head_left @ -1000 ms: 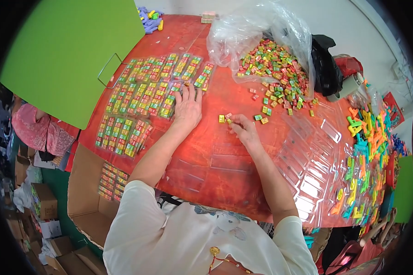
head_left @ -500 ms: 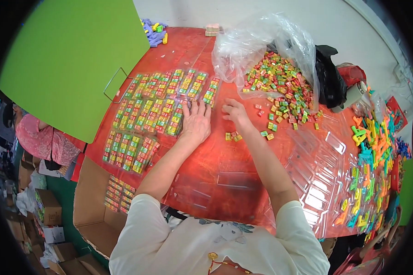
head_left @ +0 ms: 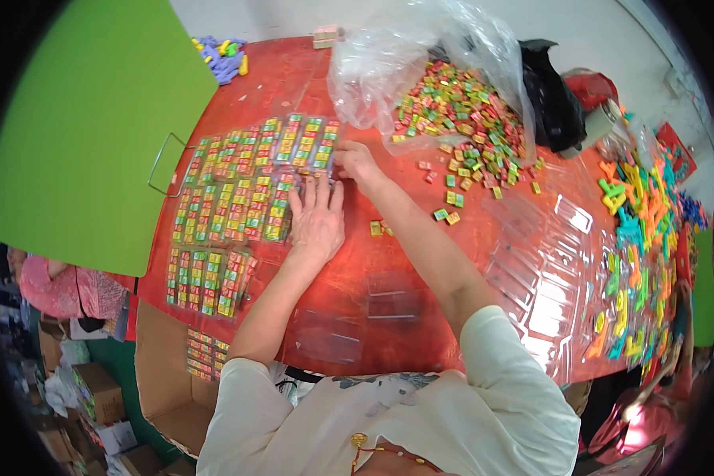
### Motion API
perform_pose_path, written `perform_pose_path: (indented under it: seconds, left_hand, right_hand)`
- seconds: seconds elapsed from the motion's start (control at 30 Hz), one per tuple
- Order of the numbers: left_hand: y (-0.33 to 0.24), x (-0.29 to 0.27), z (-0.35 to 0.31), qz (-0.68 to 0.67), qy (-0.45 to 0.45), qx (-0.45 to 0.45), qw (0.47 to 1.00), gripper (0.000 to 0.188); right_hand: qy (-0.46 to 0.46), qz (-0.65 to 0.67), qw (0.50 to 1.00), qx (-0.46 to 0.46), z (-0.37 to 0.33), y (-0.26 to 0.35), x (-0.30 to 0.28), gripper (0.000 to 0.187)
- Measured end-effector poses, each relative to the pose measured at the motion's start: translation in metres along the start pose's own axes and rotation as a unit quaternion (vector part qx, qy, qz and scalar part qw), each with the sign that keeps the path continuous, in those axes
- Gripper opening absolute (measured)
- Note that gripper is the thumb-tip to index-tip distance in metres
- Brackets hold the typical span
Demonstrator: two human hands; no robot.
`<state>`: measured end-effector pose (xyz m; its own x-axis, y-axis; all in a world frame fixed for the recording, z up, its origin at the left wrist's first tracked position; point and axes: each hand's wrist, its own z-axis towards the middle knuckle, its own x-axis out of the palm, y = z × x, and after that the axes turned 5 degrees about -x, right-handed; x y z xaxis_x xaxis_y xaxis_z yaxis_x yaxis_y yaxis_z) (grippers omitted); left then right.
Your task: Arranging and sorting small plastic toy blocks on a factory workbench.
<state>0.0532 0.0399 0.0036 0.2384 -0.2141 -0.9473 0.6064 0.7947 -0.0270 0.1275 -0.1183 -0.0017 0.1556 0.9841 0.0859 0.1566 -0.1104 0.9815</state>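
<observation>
Rows of small red, yellow and green blocks sit in clear plastic trays (head_left: 234, 198), lined up on the red table. My left hand (head_left: 317, 222) is open and palm down, its fingers stretched out at the lower edge of the upper-right tray and beside the middle row. My right hand (head_left: 357, 163) is closed, with bent fingers at the right edge of that upper-right tray (head_left: 305, 144); its fingertips are partly hidden. Just right of my left hand lie a few loose blocks (head_left: 376, 228).
A clear plastic bag (head_left: 365, 79) spills a heap of loose blocks (head_left: 472, 119). Clear plastic pieces (head_left: 531, 270) and colourful toy parts (head_left: 639, 206) cover the right side. A green panel (head_left: 87, 119) with a wire handle stands left; an open cardboard box (head_left: 163, 381) stands below the table edge.
The whole view has shifted. My right hand has moved left and away from me, from beside the trays to the upper-right tray's edge. My left hand stays flat near the same trays.
</observation>
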Motion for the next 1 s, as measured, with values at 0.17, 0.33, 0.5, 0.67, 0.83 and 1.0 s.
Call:
perform_pose_path:
  seconds: [0.17,0.33,0.5,0.67,0.83,1.0]
  left_hand:
    - [-0.012,-0.006,-0.003,-0.017,0.007,0.038,0.999,0.054]
    - [-0.022,-0.030,-0.014,-0.110,0.057,0.046,0.991,0.053]
    - [-0.048,-0.023,-0.013,-0.154,0.152,0.034,0.976,0.061]
    - [-0.064,-0.021,-0.006,-0.156,0.191,-0.005,0.969,0.056]
    - [-0.062,-0.022,-0.002,-0.166,0.214,-0.025,0.962,0.055]
    - [-0.052,-0.015,-0.002,-0.133,0.204,-0.025,0.970,0.037]
  right_hand:
    - [-0.057,-0.142,0.986,-0.067,0.000,-0.012,-0.025,0.044]
    - [-0.068,-0.327,0.903,-0.271,-0.061,-0.015,-0.106,0.029]
    - [-0.053,-0.480,0.840,-0.248,-0.158,-0.007,-0.153,0.023]
    - [-0.039,-0.557,0.794,-0.240,-0.187,-0.009,-0.131,0.025]
    - [-0.069,-0.639,0.722,-0.255,-0.184,-0.016,-0.077,0.031]
    - [-0.074,-0.665,0.698,-0.253,-0.176,-0.030,-0.085,0.029]
